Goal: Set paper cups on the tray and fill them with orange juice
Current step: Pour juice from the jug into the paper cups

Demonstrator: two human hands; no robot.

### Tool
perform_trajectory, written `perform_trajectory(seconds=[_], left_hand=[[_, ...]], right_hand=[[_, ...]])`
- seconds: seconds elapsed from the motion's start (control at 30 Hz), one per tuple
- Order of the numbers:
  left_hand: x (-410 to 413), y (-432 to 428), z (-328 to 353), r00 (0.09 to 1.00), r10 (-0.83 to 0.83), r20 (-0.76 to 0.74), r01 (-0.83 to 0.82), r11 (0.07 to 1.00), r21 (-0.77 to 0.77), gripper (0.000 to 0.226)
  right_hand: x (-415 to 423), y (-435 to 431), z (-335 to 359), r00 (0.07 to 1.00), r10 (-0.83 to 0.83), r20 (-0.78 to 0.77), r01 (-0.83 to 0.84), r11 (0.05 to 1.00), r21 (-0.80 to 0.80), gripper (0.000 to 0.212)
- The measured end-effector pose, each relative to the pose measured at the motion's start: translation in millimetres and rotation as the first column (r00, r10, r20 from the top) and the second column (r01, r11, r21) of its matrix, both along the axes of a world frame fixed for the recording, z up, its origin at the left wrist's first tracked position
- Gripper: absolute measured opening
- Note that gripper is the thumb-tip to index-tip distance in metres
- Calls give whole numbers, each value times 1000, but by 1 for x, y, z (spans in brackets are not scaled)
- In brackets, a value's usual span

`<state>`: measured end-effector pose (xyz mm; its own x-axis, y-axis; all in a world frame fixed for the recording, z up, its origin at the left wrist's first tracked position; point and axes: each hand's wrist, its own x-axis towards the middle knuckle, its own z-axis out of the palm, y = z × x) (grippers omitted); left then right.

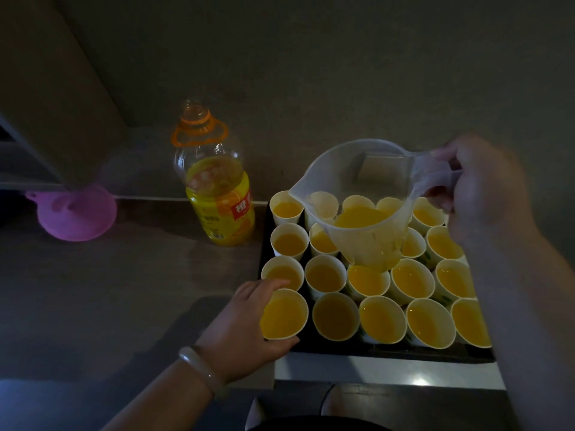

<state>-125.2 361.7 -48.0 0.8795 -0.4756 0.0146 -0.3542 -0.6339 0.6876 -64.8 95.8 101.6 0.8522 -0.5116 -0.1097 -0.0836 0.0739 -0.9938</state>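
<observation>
A black tray (389, 353) holds several white paper cups of orange juice, such as the one in the middle (412, 280). My right hand (488, 194) grips the handle of a clear plastic jug (367, 194). The jug hangs tilted over the back rows with a little juice in it, its spout pointing left. One cup (322, 204) near the spout, in the back row, looks empty. My left hand (245, 325) wraps around the front left cup (284, 314), which is full. A jade bangle circles that wrist.
An uncapped orange juice bottle (217, 181), about half full, stands on the dark counter left of the tray. A pink funnel (76, 213) lies further left by the wall. The tray rests on a white surface (389, 370) at the counter's front right.
</observation>
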Motion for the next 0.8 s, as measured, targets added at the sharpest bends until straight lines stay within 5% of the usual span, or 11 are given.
perform_trajectory(seconds=[0.23, 0.37, 0.8], left_hand=[[-4, -6, -11, 998, -13, 60, 7, 996, 89, 76], [-5, -14, -15, 997, -32, 64, 23, 990, 140, 76], [-7, -20, -29, 994, -20, 104, 1, 983, 183, 78]], right_hand=[[-3, 2, -3, 1000, -6, 10, 7, 1000, -26, 38], [-5, 4, -5, 1000, -1, -4, 1, 998, -63, 18], [-7, -3, -5, 998, -33, -52, 25, 989, -149, 19]])
